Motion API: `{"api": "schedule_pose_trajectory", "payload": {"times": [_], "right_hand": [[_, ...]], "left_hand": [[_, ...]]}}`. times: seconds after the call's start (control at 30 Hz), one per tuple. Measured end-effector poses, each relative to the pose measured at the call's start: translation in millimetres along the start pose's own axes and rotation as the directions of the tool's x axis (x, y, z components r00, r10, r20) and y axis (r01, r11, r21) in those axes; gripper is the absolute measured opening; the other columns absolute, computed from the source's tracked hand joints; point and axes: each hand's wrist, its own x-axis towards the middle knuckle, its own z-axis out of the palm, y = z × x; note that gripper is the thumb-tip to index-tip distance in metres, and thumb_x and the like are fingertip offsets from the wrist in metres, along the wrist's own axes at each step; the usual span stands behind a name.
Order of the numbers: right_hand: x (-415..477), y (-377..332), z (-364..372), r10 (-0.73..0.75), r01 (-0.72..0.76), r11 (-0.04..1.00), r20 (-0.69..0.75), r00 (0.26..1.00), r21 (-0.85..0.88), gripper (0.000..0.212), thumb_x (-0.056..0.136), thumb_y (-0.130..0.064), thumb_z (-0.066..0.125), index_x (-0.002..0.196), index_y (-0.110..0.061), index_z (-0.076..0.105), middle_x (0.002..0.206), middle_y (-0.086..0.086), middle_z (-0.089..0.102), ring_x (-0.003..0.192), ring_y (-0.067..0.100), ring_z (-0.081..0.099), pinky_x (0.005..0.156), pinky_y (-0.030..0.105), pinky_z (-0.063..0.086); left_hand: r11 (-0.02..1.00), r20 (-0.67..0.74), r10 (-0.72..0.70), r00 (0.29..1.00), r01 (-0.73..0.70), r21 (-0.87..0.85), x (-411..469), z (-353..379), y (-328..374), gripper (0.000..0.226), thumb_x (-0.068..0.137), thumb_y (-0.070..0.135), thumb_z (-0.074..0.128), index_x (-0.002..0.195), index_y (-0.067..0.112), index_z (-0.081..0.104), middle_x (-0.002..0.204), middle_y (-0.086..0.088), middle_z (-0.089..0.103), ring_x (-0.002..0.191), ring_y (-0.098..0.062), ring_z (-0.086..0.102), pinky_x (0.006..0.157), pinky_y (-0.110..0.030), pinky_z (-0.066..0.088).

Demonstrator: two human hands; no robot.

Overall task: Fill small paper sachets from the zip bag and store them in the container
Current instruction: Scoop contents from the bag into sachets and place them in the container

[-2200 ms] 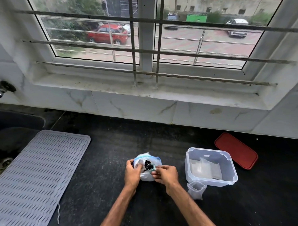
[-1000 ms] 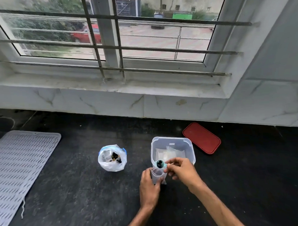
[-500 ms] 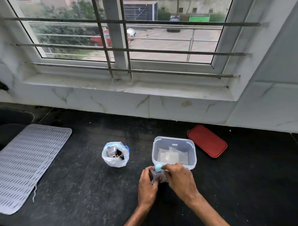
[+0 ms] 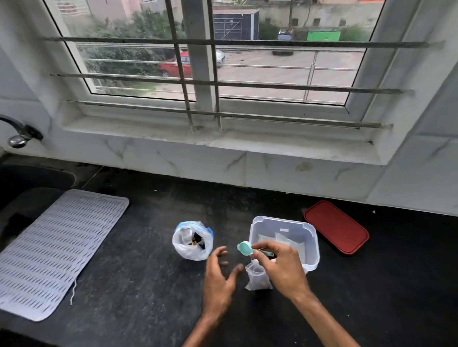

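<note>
Sachet [image 4: 256, 278] just beside container [image 4: 282, 218] corner

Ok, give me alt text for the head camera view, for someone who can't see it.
On a black counter under a window, a person's right hand pinches a teal scoop above an open paper sachet, the left hand open beside it. A zip bag stands left, a clear container and red lid right.

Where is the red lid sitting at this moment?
In the head view the red lid lies flat on the black counter, just right of the open clear container, near the tiled wall below the window.
</note>
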Motion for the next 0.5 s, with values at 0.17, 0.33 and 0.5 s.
{"api": "schedule_pose_trajectory", "payload": {"times": [0.17, 0.33, 0.5], "right_hand": [[25.7, -36.7, 67.6, -0.026, 0.027, 1.0, 0.116, 0.993, -0.012, 0.02, 0.087, -0.02, 0.069, 0.106, -0.02, 0.075, 0.101, -0.01, 0.075, 0.091, -0.003, 0.068, 0.086, 0.017, 0.054], [53.3, -51.9, 129.6, 0.054, 0.002, 0.945, 0.161, 0.986, -0.327, 0.025, 0.09, -0.024, 0.054, 0.107, -0.02, 0.071, 0.102, 0.006, 0.074, 0.095, 0.027, 0.068, 0.082, 0.037, 0.054], [75.9, -55.2, 150.1, 0.157, -0.026, 0.828, 0.187, 0.97, -0.561, 0.026, 0.089, -0.016, 0.044, 0.104, -0.011, 0.065, 0.104, 0.014, 0.068, 0.099, 0.037, 0.064, 0.08, 0.04, 0.049]], "left_hand": [[0.985, -0.561, -0.164, 0.811, 0.167, -0.046, 53.5, -55.6, -11.7, 0.047, 0.079, 0.024, 0.079, 0.114, 0.003, 0.056, 0.111, -0.018, 0.06, 0.096, -0.034, 0.06, 0.086, -0.046, 0.05], [0.858, -0.402, -0.438, 0.804, 0.507, 0.079, 93.5, -60.3, -30.9, 0.069, 0.069, 0.052, 0.081, 0.112, -0.001, 0.065, 0.117, -0.025, 0.059, 0.112, -0.04, 0.055, 0.098, -0.04, 0.043], [0.854, -0.27, -0.481, 0.834, 0.516, 0.072, 111.7, -61.4, -45.4, 0.032, 0.082, 0.031, 0.072, 0.096, 0.001, 0.068, 0.11, -0.018, 0.062, 0.105, -0.037, 0.059, 0.089, -0.038, 0.049]]}}
